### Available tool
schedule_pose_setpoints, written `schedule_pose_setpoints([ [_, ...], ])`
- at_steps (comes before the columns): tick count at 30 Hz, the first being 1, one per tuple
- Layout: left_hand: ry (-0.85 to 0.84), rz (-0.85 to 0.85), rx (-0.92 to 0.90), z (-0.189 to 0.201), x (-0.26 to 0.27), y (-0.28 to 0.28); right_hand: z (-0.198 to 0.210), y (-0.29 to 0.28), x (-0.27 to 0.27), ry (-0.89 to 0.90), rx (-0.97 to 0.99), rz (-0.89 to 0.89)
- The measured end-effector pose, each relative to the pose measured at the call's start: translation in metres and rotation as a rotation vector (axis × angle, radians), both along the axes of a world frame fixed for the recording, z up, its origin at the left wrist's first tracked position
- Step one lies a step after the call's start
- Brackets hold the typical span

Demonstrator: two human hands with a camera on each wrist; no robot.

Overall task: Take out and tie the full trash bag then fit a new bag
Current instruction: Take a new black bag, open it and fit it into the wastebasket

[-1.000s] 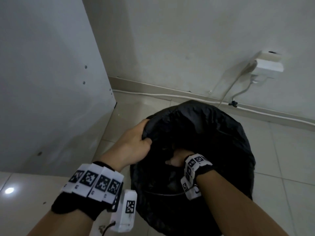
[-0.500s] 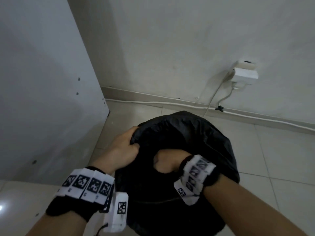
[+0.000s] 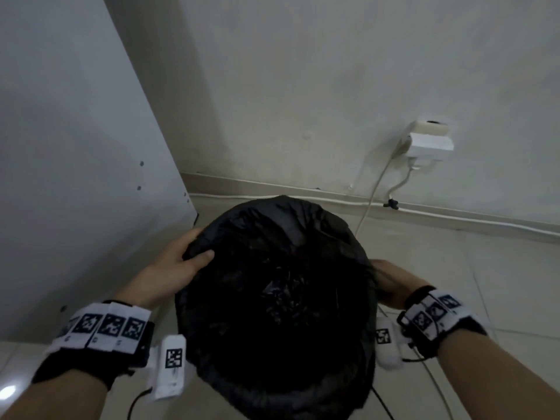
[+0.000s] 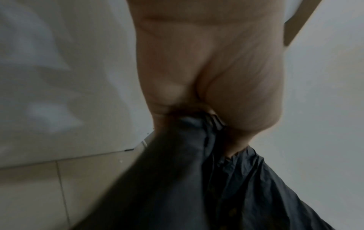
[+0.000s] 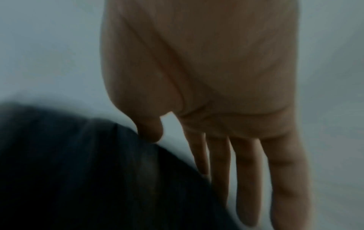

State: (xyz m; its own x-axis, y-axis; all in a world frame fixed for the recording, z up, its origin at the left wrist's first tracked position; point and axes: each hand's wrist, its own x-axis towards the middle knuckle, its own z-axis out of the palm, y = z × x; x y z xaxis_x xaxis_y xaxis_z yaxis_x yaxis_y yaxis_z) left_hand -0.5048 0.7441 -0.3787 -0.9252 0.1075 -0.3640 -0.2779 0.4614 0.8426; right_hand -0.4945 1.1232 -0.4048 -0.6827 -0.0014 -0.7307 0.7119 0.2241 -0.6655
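On the tiled floor (image 3: 454, 268), close to the corner where a white panel (image 3: 75, 147) meets the wall (image 3: 303, 86), stands the black trash bag (image 3: 272, 298), still seated in its bin; the bin itself is hidden under the plastic. Mouth of the bag gapes upward, contents too dark to make out.

Left hand (image 3: 178, 268): fingers and thumb clamped on a gathered fold of the rim at the bag's left edge; the left wrist view confirms plastic bunched in the fist.

Right hand (image 3: 391, 280): at the bag's right edge, fingers (image 5: 248, 179) straight and spread, thumb touching the film, nothing gripped.

Behind, a wall socket (image 3: 430, 140) with white cables (image 3: 372, 189) trailing along the skirting.

Judgement: lift not yet begun. Risks from here:
- one-sided pull, only the left hand holding, could tip the load or stretch and tear the thin film;
- rim may snag on the bin edge;
- bag swinging back could catch the cables.
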Motion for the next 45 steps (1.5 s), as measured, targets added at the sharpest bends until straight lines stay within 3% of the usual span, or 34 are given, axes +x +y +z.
schedule_pose_setpoints([
  [2, 0.035, 0.010, -0.074, 0.000, 0.001, -0.005, -0.010, -0.003, 0.001, 0.061, -0.048, -0.071],
  [4, 0.014, -0.006, -0.287, 0.000, 0.004, -0.012, -0.013, -0.004, -0.006, 0.145, 0.026, -0.083],
  [6, -0.141, -0.074, -0.436, 0.003, 0.008, -0.017, -0.025, -0.005, -0.012, 0.123, -0.011, -0.194],
  [8, -0.215, -0.114, -0.384, 0.001, 0.009, -0.021, -0.037, -0.009, -0.012, 0.081, -0.044, -0.299],
  [12, -0.046, 0.061, -0.287, -0.013, -0.010, -0.029, -0.034, -0.028, -0.016, 0.151, 0.380, -0.174],
  [13, -0.001, 0.135, -0.257, -0.013, -0.016, -0.029, -0.033, -0.036, -0.017, 0.211, 0.372, -0.205],
  [15, 0.027, 0.294, -0.157, -0.008, -0.025, -0.030, -0.030, -0.042, -0.023, 0.253, -0.045, -0.455],
  [18, 0.036, 0.374, 0.046, -0.006, -0.020, -0.027, -0.032, -0.048, -0.023, 0.137, -0.366, -0.577],
  [21, -0.003, 0.304, 0.046, -0.013, -0.003, -0.022, -0.030, -0.054, -0.010, 0.083, -0.431, -0.494],
  [25, -0.228, 0.457, 0.144, -0.027, 0.026, 0.001, -0.037, -0.071, 0.015, 0.109, -0.531, -0.696],
  [28, -0.342, 0.491, 0.277, -0.034, 0.048, 0.017, -0.046, -0.089, 0.039, 0.166, -0.414, -0.692],
  [30, -0.383, 0.554, 0.469, -0.036, 0.057, 0.031, -0.046, -0.099, 0.047, 0.282, -0.274, -0.730],
  [33, -0.330, 0.626, 0.726, -0.033, 0.071, 0.056, -0.037, -0.118, 0.049, 0.407, -0.153, -0.660],
  [36, -0.257, 0.694, 0.764, -0.036, 0.087, 0.073, -0.029, -0.135, 0.057, 0.382, -0.162, -0.571],
  [40, -0.221, 0.633, 0.611, -0.039, 0.095, 0.093, -0.004, -0.148, 0.080, 0.367, -0.372, -0.405],
  [43, -0.162, 0.510, 0.409, -0.046, 0.092, 0.100, -0.007, -0.157, 0.083, 0.479, -0.189, -0.256],
  [45, -0.137, 0.401, 0.304, -0.048, 0.089, 0.102, -0.015, -0.160, 0.079, 0.469, -0.075, -0.257],
])
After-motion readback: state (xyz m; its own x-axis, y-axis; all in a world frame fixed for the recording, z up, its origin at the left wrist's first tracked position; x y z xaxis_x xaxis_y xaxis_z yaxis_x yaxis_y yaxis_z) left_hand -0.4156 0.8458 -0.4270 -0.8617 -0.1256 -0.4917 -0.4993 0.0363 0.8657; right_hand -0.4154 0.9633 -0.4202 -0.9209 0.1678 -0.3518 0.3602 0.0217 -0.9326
